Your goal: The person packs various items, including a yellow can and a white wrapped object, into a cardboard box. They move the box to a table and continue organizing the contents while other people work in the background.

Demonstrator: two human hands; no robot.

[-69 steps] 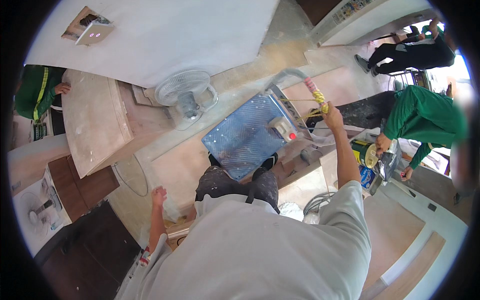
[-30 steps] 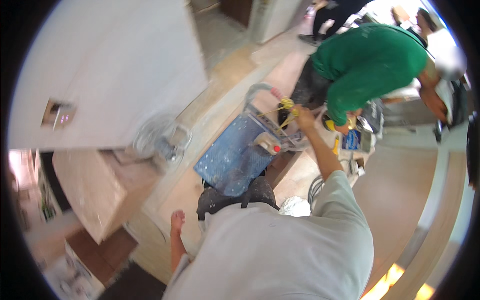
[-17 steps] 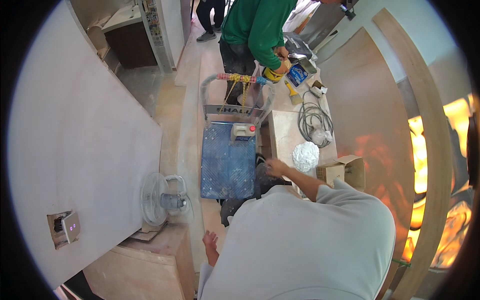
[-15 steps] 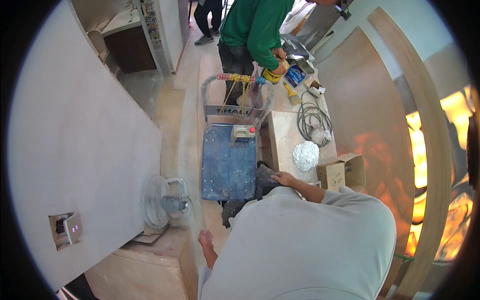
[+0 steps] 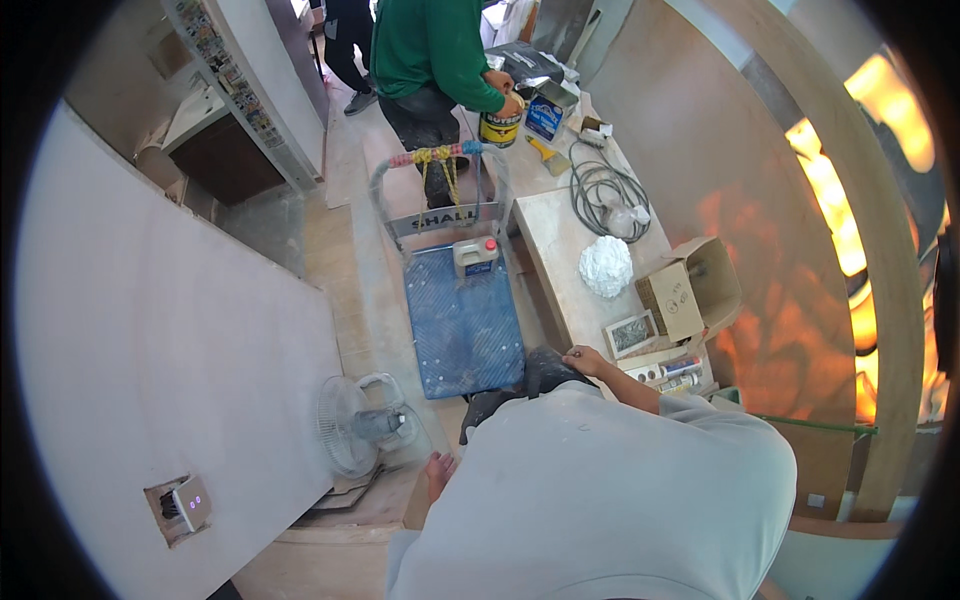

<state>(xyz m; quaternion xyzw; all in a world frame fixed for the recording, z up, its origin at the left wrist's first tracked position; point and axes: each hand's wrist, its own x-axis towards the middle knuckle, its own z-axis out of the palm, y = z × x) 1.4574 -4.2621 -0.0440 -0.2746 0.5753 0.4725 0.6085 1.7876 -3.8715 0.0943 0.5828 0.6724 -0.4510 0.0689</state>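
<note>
My right hand [image 5: 586, 362] is over my dark-clothed knee [image 5: 548, 370], beside the low wooden worktop [image 5: 553, 245]. Its fingers are bent together, and I cannot make out whether anything small is between them. Down at my left side hangs my left hand [image 5: 438, 474], its fingers loosely apart with nothing in them. It is nearest to a wooden box-like unit [image 5: 330, 550]. On the worktop near my right hand are a small framed panel [image 5: 631, 334], an opened cardboard box [image 5: 672, 302], cartridge-like tubes [image 5: 680, 368] and a crumpled white mass [image 5: 605, 266].
A blue platform trolley [image 5: 465, 335] carries a jerrycan [image 5: 475, 257]. A white fan [image 5: 345, 427] stands at left by the wall [image 5: 200, 300]. A co-worker in green [image 5: 430, 50] handles a yellow-black tin [image 5: 500, 128]. Nearby are a blue tin [image 5: 544, 118], a brush [image 5: 548, 158] and coiled cable [image 5: 590, 200].
My view has shifted, showing more of the worktop's near end. My right hand's fingers, stretched over the knee before, are now more bent. My left hand has come closer to my body.
</note>
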